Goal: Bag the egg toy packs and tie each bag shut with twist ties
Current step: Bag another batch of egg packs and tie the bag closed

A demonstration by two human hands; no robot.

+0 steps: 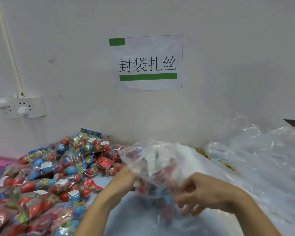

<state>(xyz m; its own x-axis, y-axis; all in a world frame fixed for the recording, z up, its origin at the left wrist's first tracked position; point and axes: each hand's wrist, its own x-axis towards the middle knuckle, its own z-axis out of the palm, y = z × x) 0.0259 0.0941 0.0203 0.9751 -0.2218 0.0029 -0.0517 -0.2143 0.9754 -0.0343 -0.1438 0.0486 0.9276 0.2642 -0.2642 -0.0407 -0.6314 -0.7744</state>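
A clear crinkly plastic bag (153,167) of red and blue egg toy packs is held up over the pale surface (126,210), gripped by the left hand (126,176) at its edge and pinched by the blurred right hand (194,195). Film is judged light, soft, slippery; best gathered at the neck. More packs (46,176) are heaped to the left.

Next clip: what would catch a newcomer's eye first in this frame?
Probably the paper sign with green bars, taped mid-wall, and the bright heap of egg toy packs filling the lower left of the table. In front, the left hand and right hand both grip a clear bag with packs inside; loose clear plastic is piled to the right.
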